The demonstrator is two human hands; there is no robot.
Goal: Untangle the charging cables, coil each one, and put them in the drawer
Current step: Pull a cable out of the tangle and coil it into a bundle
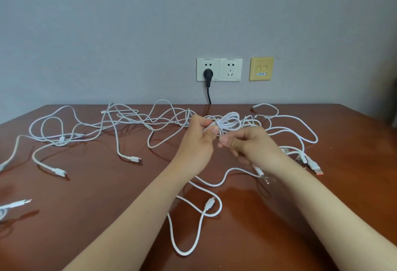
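Coil held above table

Left hand grips the small white coil, thumb pressed over its loops; right hand pinches a strand right beside it. Loose cables sprawl tangled across the wood.

- A small coil of white cable is held above the wooden table, pinched at its near side by the left hand.
- A strand of the same coil is pinched by the curled fingers of the right hand, just beside the left hand.
- Loose white cables are spread in tangled loops across the table, with several connectors lying free.
- A black plug is seated in the left half of a white double wall socket; a yellow wall plate is mounted just beside it.
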